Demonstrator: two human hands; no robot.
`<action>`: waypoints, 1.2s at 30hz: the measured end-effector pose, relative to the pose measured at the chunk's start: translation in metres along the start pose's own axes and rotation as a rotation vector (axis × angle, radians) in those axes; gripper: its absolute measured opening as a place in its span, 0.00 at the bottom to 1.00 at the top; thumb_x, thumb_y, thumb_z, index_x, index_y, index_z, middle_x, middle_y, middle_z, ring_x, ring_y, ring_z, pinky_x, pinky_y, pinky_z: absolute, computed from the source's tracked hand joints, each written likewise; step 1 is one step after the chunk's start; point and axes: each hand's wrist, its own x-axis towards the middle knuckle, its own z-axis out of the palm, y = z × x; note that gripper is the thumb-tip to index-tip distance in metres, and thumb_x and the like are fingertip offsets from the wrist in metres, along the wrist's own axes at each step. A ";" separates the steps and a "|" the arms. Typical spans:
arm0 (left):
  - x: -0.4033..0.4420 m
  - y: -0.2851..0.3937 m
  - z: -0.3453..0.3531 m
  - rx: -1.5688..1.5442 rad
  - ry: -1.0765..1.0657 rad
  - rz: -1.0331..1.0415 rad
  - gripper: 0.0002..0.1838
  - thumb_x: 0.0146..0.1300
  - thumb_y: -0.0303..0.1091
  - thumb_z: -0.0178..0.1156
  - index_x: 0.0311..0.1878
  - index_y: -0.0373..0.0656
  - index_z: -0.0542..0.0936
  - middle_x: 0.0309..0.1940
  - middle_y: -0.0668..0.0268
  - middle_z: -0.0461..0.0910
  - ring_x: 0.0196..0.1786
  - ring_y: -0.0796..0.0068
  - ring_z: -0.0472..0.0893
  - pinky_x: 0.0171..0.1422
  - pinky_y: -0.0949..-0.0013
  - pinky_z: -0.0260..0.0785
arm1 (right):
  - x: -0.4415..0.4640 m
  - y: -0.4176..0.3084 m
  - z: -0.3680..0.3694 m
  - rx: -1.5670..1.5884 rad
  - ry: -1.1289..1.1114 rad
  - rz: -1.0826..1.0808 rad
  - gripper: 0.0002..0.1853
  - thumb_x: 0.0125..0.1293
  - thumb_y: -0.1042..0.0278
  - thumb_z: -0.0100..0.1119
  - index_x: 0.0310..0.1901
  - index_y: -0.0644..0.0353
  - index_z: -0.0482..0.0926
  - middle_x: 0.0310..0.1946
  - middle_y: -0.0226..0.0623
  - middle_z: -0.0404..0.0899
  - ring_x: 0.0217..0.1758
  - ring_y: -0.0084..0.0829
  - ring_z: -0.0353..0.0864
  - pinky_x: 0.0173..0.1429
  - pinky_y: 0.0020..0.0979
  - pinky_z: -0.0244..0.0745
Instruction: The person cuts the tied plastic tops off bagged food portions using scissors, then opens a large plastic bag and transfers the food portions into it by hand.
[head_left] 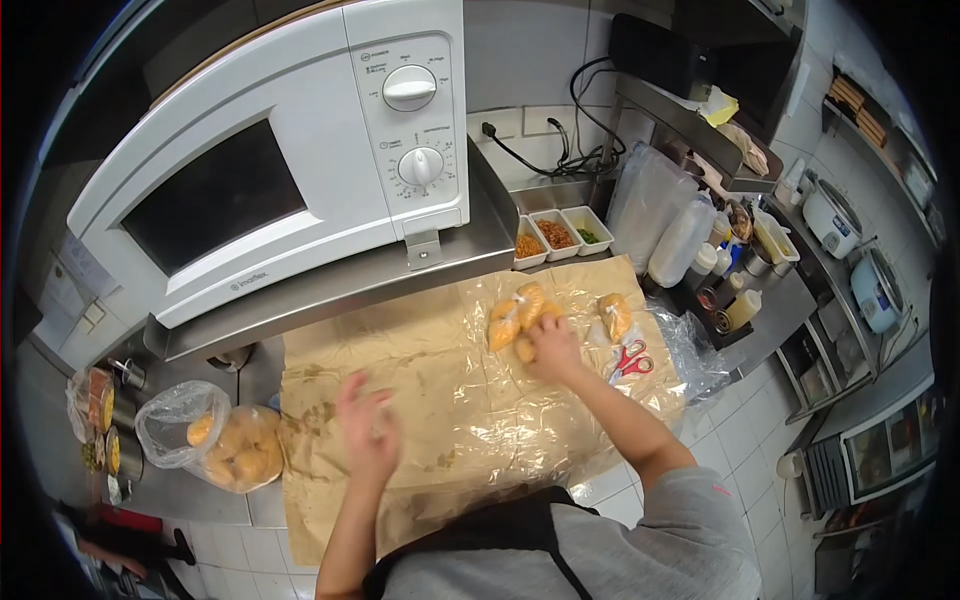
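My right hand (pixel 552 347) is at the small knotted plastic bags of orange food (pixel 504 324) on the brown paper sheet (pixel 400 345). Its fingers are closed around one orange bag (pixel 524 348), which they partly hide. My left hand (pixel 368 428) is over the paper's left half, fingers apart and blurred, with nothing seen in it. Another small orange bag (pixel 614 316) lies to the right, with red-handled scissors (pixel 632 360) just below it. A large clear bag of orange portions (pixel 243 450) stands left of the paper.
A white microwave (pixel 350 150) sits on a steel shelf behind the paper. Three white trays of toppings (pixel 556 236) line the back. Squeeze bottles (pixel 744 308) and clear plastic bags (pixel 682 240) stand at the right. A person's leg (pixel 180 550) shows at lower left.
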 end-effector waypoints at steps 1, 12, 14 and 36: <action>0.005 0.002 0.035 -0.172 -0.095 0.057 0.15 0.48 0.19 0.54 0.42 0.40 0.77 0.57 0.50 0.66 0.60 0.52 0.67 0.64 0.56 0.58 | -0.009 -0.008 -0.005 0.040 -0.027 -0.056 0.33 0.40 0.56 0.67 0.53 0.51 0.72 0.55 0.46 0.62 0.56 0.51 0.63 0.56 0.47 0.67; 0.035 -0.028 0.257 0.008 -0.507 -0.231 0.28 0.49 0.23 0.60 0.56 0.45 0.69 0.56 0.48 0.62 0.58 0.46 0.66 0.60 0.56 0.63 | -0.016 -0.001 0.024 0.125 0.199 0.023 0.32 0.36 0.55 0.71 0.49 0.50 0.77 0.64 0.49 0.53 0.62 0.59 0.56 0.58 0.55 0.63; 0.030 -0.041 0.262 0.087 -0.408 0.007 0.24 0.50 0.28 0.60 0.54 0.47 0.72 0.49 0.56 0.70 0.54 0.51 0.69 0.57 0.55 0.66 | -0.008 0.019 0.031 0.198 0.320 -0.079 0.30 0.36 0.56 0.71 0.47 0.52 0.77 0.60 0.51 0.60 0.61 0.57 0.60 0.58 0.52 0.63; 0.022 -0.161 -0.340 0.515 -0.258 -0.628 0.17 0.45 0.33 0.56 0.42 0.48 0.77 0.33 0.71 0.79 0.50 0.64 0.76 0.68 0.37 0.29 | 0.010 -0.343 -0.139 1.835 -0.713 -0.794 0.40 0.31 0.66 0.71 0.54 0.64 0.70 0.60 0.49 0.66 0.64 0.41 0.65 0.68 0.39 0.57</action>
